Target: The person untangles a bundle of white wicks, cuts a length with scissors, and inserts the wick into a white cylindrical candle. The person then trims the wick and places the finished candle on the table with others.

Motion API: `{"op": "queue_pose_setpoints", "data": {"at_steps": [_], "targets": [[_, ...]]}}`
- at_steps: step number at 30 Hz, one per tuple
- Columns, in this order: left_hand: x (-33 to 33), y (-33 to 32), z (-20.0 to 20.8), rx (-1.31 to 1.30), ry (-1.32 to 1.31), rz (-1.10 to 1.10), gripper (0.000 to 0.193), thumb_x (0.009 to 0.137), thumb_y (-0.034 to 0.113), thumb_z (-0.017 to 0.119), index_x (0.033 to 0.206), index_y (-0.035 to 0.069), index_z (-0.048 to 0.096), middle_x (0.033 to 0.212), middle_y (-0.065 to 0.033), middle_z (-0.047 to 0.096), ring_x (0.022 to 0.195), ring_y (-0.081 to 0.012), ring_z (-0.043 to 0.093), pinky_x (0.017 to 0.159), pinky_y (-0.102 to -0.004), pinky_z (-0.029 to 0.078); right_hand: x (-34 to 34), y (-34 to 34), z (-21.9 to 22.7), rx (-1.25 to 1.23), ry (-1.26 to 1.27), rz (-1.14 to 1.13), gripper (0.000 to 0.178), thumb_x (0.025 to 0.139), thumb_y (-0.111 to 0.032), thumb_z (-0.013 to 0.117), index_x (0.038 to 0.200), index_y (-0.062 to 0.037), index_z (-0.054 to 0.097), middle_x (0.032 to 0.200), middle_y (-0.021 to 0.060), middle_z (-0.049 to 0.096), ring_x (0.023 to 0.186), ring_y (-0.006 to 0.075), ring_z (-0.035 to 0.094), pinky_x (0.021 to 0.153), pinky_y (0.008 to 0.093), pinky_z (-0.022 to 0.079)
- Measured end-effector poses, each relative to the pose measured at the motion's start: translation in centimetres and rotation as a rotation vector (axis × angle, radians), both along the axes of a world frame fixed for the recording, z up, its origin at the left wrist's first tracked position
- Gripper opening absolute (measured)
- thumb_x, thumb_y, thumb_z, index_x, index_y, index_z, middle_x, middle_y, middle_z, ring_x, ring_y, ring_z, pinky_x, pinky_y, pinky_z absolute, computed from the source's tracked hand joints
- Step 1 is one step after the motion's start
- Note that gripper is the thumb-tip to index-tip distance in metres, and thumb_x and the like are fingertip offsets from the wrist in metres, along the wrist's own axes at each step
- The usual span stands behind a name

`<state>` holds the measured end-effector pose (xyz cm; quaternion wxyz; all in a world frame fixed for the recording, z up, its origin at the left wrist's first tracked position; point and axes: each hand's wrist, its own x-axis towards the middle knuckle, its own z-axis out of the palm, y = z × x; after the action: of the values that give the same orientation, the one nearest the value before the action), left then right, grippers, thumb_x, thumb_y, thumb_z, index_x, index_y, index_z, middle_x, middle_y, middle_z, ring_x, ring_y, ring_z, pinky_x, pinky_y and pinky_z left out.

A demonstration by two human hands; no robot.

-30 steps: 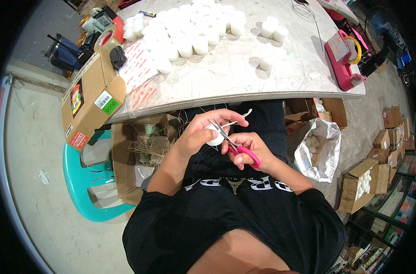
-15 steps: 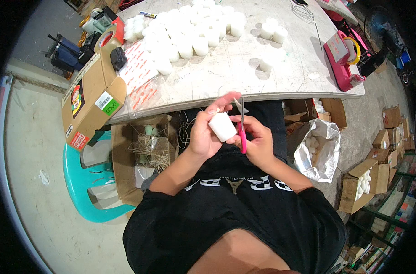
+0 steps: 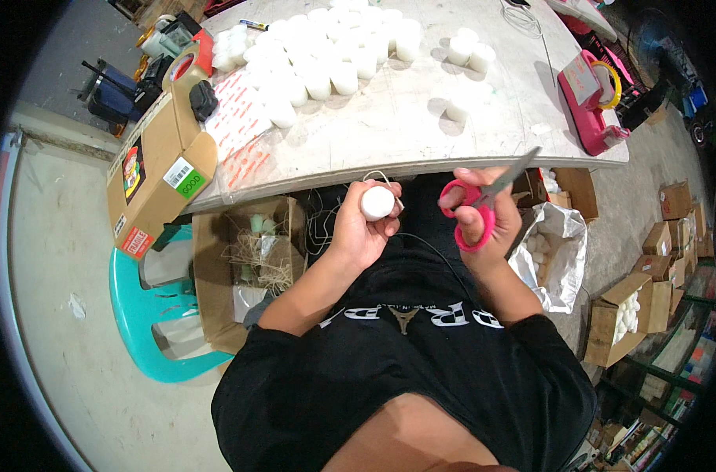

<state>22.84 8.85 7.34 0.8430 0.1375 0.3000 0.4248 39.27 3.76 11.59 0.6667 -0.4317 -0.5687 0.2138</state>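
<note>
My left hand [image 3: 358,234] is closed around a short white candle [image 3: 377,204], whose round end faces up between the fingers. A thin pale string [image 3: 381,176] loops up beside those fingers, and where its ends run is hidden. Scissors with pink handles [image 3: 477,218] are in my right hand [image 3: 495,236], with fingers through the loops and the blades angled up and to the right. The scissors are apart from the candle. Both hands are in front of the table's near edge, above my lap.
Many white candles [image 3: 318,79] stand grouped on the white table [image 3: 373,141]; a few sit farther right. A pink tape dispenser [image 3: 586,102] is at the right corner. Left are a cardboard box [image 3: 157,177], a teal chair [image 3: 134,330] and an open box with string [image 3: 252,259]. A silvery sack [image 3: 566,259] stands right.
The scissors have swung away from the candle to the right, and their blades now tilt up-right. My left hand has turned the candle so its round end shows.
</note>
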Motion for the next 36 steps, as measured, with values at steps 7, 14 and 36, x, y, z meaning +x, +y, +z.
{"op": "queue_pose_setpoints", "data": {"at_steps": [7, 14, 36], "targets": [[0.9, -1.9, 1.1, 0.202, -0.009, -0.110, 0.032, 0.091, 0.032, 0.041, 0.082, 0.005, 0.057, 0.087, -0.0070, 0.056, 0.063, -0.0145, 0.055, 0.042, -0.0263, 0.040, -0.9, 1.7, -0.9, 0.425, -0.650, -0.058, 0.035, 0.079, -0.045, 0.065, 0.102, -0.0188, 0.064, 0.068, -0.0012, 0.057, 0.062, 0.0182, 0.044, 0.063, 0.0348, 0.031], [0.0, -1.8, 2.4, 0.108, 0.034, -0.079, 0.033, 0.093, 0.031, 0.037, 0.081, 0.006, 0.053, 0.087, -0.0074, 0.055, 0.053, -0.0146, 0.051, 0.040, -0.0267, 0.039, -0.3, 0.7, 0.9, 0.345, -0.795, -0.011, 0.026, 0.083, -0.042, 0.058, 0.095, -0.0195, 0.065, 0.070, -0.0041, 0.056, 0.061, 0.0164, 0.042, 0.067, 0.0365, 0.030], [0.2, -0.8, 2.9, 0.122, 0.169, -0.113, 0.036, 0.091, 0.033, 0.039, 0.076, 0.005, 0.056, 0.082, -0.0058, 0.053, 0.054, -0.0109, 0.048, 0.038, -0.0213, 0.034, -1.9, 2.5, -1.8, 0.522, -0.660, -0.121, 0.037, 0.070, -0.043, 0.063, 0.098, -0.0184, 0.066, 0.062, -0.0051, 0.048, 0.061, 0.0148, 0.040, 0.065, 0.0355, 0.026]]}}
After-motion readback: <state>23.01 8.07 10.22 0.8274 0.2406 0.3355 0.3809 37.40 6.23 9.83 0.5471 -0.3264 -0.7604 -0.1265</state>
